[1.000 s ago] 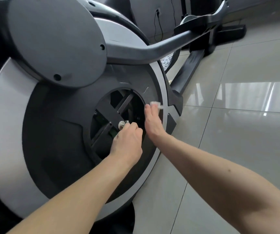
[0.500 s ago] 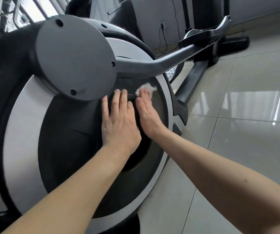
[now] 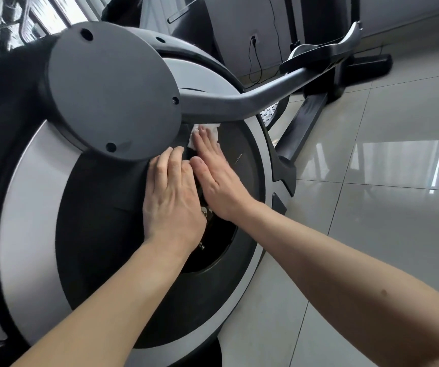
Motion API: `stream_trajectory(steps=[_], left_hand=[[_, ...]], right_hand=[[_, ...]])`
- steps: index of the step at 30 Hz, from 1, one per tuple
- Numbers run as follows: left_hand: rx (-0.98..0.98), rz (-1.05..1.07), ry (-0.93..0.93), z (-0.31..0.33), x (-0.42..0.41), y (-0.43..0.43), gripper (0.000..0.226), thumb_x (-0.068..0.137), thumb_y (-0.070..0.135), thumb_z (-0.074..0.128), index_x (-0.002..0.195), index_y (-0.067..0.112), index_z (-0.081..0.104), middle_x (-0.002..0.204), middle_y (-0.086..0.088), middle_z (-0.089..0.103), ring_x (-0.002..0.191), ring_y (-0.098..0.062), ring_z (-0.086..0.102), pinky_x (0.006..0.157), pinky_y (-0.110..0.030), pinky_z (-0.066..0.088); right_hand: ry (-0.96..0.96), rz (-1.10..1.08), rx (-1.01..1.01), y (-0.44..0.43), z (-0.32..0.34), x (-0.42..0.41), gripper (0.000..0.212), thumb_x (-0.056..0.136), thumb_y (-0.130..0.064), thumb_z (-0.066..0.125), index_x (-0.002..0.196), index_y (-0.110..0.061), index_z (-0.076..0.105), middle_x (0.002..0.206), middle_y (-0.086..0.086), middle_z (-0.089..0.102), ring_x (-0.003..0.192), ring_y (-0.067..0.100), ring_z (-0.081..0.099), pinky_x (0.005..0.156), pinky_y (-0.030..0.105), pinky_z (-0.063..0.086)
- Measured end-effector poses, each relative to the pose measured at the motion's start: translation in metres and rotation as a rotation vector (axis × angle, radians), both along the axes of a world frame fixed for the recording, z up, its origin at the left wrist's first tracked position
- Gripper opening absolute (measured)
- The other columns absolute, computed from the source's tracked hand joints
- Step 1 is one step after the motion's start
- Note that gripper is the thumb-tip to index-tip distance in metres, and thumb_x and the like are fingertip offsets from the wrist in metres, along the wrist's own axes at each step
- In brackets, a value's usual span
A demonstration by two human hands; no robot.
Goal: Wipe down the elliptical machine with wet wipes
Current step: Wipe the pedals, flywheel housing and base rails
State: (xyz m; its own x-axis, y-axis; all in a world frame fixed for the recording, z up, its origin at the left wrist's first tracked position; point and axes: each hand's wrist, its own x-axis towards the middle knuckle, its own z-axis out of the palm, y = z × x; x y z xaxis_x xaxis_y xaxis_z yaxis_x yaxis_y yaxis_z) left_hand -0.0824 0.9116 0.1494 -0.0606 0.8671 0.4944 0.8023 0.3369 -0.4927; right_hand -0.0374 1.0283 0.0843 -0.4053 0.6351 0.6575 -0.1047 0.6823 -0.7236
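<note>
Machine: elliptical machine (image 3: 41, 197) fills the left of the view, its round black side panel (image 3: 102, 234) ringed by a silver band, with a grey crank disc (image 3: 110, 91) at the top and a grey crank arm (image 3: 252, 102) running off to the upper right.
Left hand: left hand (image 3: 172, 197) lies flat on the black panel, fingers straight and together, holding nothing, fingertips just under the edge of the disc; the forearm reaches in from the lower left.
Right hand: right hand (image 3: 218, 178) is also flattened, fingers extended and close together, pressing a white wet wipe (image 3: 207, 129) against the panel.
Wipe: it sits under the right fingertips, just below the crank arm; only its upper edge shows.
Hands together: side by side, thumbs probably touching, though the gap is dark.
Opening: a dark cut-out with metal fittings (image 3: 205, 213) shows below the wrists.
Floor: glossy pale tiles (image 3: 372, 234) to the right.
</note>
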Motion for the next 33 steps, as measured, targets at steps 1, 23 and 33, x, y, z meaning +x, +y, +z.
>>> stream_trajectory(steps=[1,23,33], left_hand=[[0.030,-0.024,-0.021,-0.001,-0.001,0.000,0.061,0.085,0.018,0.043,0.142,-0.002,0.044,0.159,-0.018,0.031,0.151,-0.031,0.019,0.127,-0.046,0.014],[0.035,-0.079,-0.041,-0.010,-0.002,0.006,0.052,0.078,0.017,0.062,0.127,0.000,0.057,0.153,-0.021,0.039,0.150,-0.036,0.024,0.127,-0.049,0.006],[0.038,-0.071,-0.032,-0.017,-0.002,0.011,0.050,0.079,0.019,0.066,0.125,0.002,0.058,0.155,-0.021,0.037,0.151,-0.036,0.020,0.126,-0.054,0.006]], right_hand=[[-0.033,-0.038,0.021,0.007,-0.002,0.001,0.062,0.107,-0.036,0.025,0.163,-0.013,0.013,0.172,0.000,0.003,0.157,0.009,-0.007,0.128,0.033,-0.005],[-0.034,-0.172,-0.740,0.025,-0.101,-0.001,0.063,0.110,-0.044,0.020,0.163,-0.013,0.008,0.172,-0.005,-0.001,0.157,0.008,0.000,0.123,0.029,-0.003],[0.104,-0.092,-0.614,0.059,-0.046,0.002,0.067,0.103,-0.058,0.022,0.159,-0.023,0.013,0.161,-0.004,0.027,0.154,0.020,0.020,0.127,0.044,0.016]])
